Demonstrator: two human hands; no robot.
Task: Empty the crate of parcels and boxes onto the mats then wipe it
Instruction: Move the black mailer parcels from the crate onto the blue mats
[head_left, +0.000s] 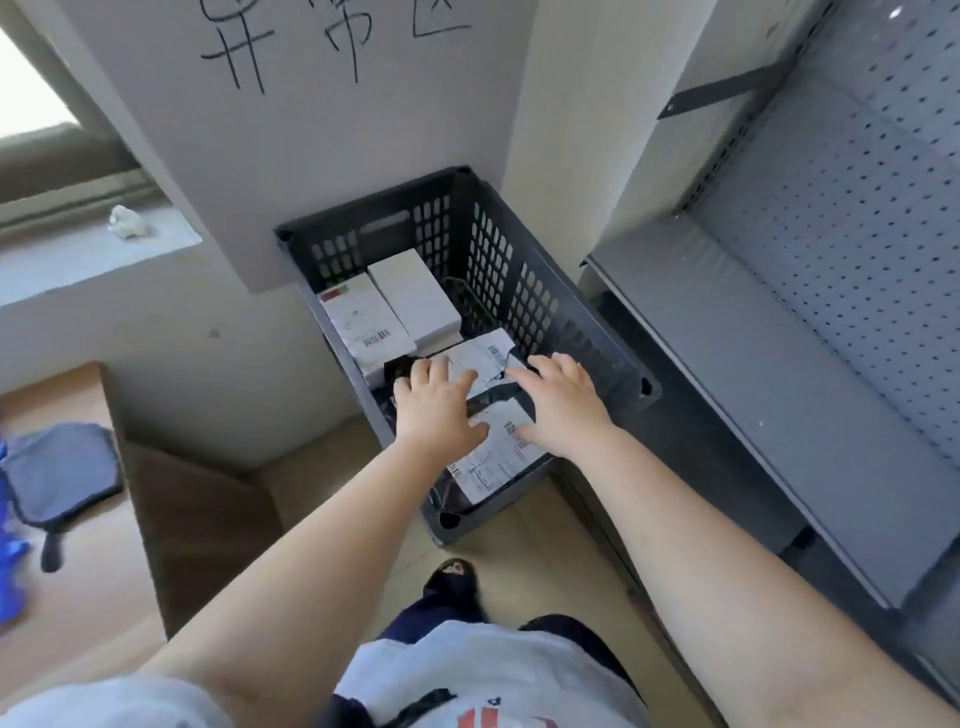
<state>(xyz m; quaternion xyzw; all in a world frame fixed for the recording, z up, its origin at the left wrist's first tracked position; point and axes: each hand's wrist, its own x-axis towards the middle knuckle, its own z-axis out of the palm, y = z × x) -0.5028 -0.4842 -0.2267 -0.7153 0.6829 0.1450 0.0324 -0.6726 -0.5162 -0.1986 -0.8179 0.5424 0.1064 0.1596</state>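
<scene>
Two hands: you are reaching both into the crate (540, 291), arms stretched forward and down.
Left hand (434, 402): you are laying it flat, fingers straight and spread, on the upper parcel (480, 358); nothing is being gripped.
Right hand (558, 402): you are resting it with fingers extended across both parcels, fingertips on the upper one and thumb lying on the lower parcel (498, 457); no grasp is showing.
Crate: dark and slotted, it is sitting on the floor against the wall, between the wooden platform (67, 582) on your left and the grey shelf (769, 364) on your right.
Parcels: two dark bags with white barcode labels are lying at the near end of the crate, the upper one overlapping the lower.
Boxes: two white boxes (395, 306) are lying side by side at the far end, the left one bearing a barcode label and a red and green mark.
Cloth (62, 475): grey-blue, it is lying on the platform, well apart from the crate.
Wall: large black handwritten characters are showing above the crate.
Sill: a crumpled white wad (127, 222) is sitting on the window ledge at the left.
Foot (457, 582): yours, in a dark sandal, is standing just before the crate.
</scene>
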